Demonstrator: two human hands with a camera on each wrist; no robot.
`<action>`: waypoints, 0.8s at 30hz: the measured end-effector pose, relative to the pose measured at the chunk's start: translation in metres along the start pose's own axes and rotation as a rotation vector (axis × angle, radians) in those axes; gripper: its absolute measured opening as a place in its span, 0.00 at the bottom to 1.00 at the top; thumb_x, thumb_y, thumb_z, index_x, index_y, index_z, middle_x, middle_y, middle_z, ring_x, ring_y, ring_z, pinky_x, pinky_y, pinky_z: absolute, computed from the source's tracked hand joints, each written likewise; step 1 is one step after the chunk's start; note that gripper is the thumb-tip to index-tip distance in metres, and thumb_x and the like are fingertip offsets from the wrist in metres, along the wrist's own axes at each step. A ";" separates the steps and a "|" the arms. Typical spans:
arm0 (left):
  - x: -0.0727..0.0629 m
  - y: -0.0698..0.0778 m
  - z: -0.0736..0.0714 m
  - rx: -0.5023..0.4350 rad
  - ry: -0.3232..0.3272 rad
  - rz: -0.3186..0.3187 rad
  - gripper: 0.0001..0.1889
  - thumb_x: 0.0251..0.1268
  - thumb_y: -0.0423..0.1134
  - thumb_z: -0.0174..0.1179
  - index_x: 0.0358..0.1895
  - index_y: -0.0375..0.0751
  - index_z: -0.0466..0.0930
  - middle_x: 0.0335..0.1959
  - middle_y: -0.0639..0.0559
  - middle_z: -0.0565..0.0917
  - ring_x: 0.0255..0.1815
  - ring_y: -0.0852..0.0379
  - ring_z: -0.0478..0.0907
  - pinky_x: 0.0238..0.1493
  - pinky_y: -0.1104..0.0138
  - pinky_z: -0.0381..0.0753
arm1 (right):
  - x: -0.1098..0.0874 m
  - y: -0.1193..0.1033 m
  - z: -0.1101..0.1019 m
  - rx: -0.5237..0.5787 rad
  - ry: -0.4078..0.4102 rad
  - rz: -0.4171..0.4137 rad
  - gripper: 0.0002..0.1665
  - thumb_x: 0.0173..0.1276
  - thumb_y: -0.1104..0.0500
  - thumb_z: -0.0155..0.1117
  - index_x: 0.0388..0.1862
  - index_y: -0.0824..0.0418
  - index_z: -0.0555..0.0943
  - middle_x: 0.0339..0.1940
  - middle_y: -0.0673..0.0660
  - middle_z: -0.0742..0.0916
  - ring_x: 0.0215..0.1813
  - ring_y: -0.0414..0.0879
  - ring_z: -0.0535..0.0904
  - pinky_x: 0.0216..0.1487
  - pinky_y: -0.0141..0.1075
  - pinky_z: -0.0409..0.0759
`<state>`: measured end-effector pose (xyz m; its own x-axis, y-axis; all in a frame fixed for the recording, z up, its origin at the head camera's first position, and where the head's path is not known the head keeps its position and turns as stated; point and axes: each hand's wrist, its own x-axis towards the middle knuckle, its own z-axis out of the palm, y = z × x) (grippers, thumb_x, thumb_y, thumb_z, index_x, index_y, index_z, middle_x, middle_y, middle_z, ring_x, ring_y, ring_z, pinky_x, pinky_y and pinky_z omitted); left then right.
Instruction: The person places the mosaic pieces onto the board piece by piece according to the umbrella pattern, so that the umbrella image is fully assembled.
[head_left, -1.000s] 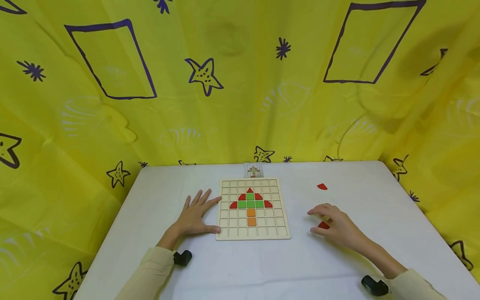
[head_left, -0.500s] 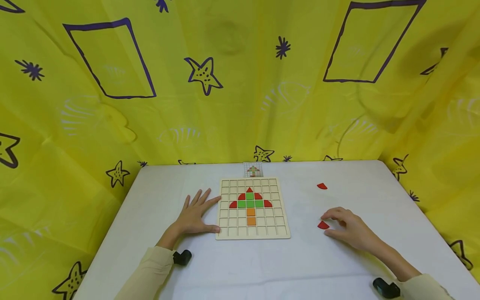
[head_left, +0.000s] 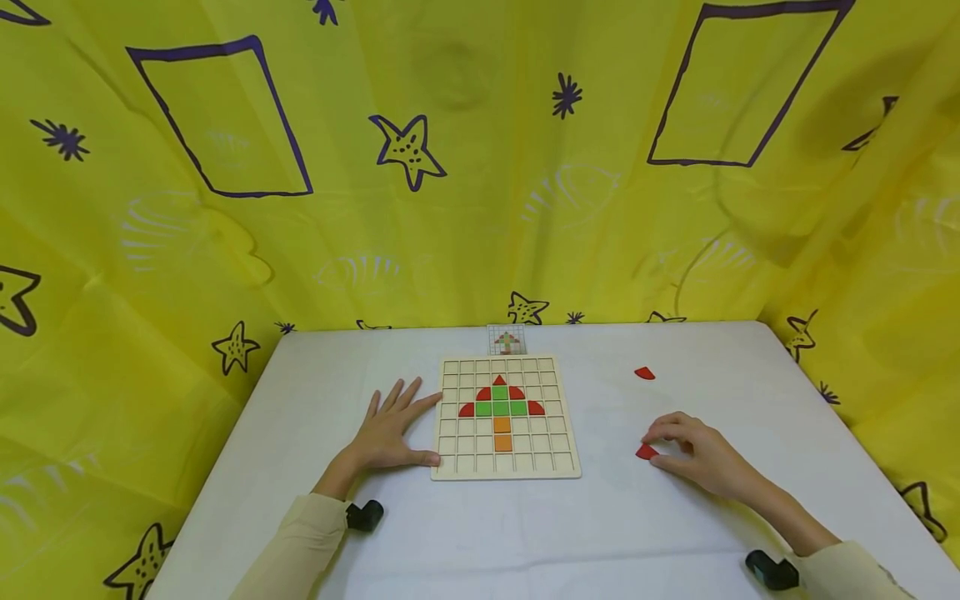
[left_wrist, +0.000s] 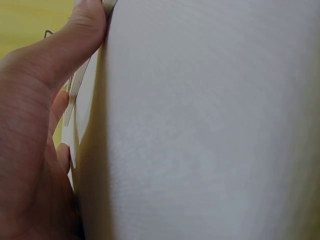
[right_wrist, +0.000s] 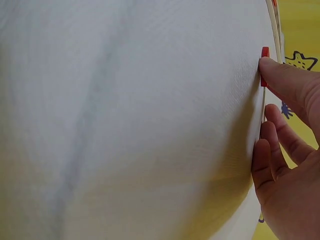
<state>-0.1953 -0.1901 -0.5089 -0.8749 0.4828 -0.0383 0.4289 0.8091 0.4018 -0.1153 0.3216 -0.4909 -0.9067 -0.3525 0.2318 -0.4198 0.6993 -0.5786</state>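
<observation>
A wooden grid board (head_left: pixel 465 468) lies on the white table, with red, green and orange tiles set in an arrow-like figure. My left hand (head_left: pixel 386 433) rests at its left edge, fingers spread and straight, with thumb and index fingertip touching the rim. To the right of the board, my right hand (head_left: pixel 701 457) pinches a red fan-shaped tile (head_left: pixel 646 452) between thumb and index finger, low over the tabletop. In the right wrist view the thumb presses against this red tile (right_wrist: pixel 265 50); the other fingers are loosely bent. Another red fan-shaped tile (head_left: pixel 644 373) lies farther back.
A small pattern card (head_left: pixel 495 331) with a similar arrow figure lies behind the board, near the table's back edge. A yellow curtain (head_left: pixel 480 242) with starfish drawings closes off the back and sides of the white table (head_left: pixel 510 533).
My right hand has drawn back to the right, and its thumb and index finger have come together on the nearer red tile. The left hand and the board have stayed put.
</observation>
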 end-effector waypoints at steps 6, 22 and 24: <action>-0.001 -0.001 0.001 -0.006 0.026 0.017 0.57 0.45 0.74 0.71 0.81 0.57 0.61 0.85 0.41 0.49 0.84 0.33 0.38 0.75 0.31 0.32 | 0.000 0.001 0.000 -0.008 0.000 -0.003 0.15 0.60 0.61 0.80 0.45 0.47 0.88 0.49 0.47 0.84 0.51 0.38 0.77 0.50 0.26 0.76; 0.000 -0.002 0.002 -0.010 0.017 0.006 0.57 0.44 0.75 0.70 0.81 0.58 0.62 0.85 0.42 0.49 0.84 0.34 0.37 0.75 0.32 0.31 | 0.028 -0.011 -0.006 0.106 -0.093 -0.175 0.17 0.62 0.66 0.78 0.46 0.50 0.85 0.44 0.48 0.86 0.40 0.41 0.80 0.35 0.32 0.79; 0.000 -0.001 0.002 -0.010 0.012 0.002 0.57 0.45 0.75 0.71 0.81 0.58 0.61 0.85 0.42 0.48 0.84 0.34 0.36 0.75 0.32 0.30 | 0.035 -0.017 -0.005 0.131 -0.100 -0.194 0.17 0.61 0.67 0.78 0.45 0.50 0.84 0.44 0.49 0.86 0.39 0.43 0.80 0.34 0.32 0.79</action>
<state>-0.1953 -0.1904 -0.5111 -0.8765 0.4807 -0.0267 0.4288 0.8047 0.4105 -0.1400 0.2999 -0.4692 -0.7980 -0.5370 0.2736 -0.5710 0.5283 -0.6284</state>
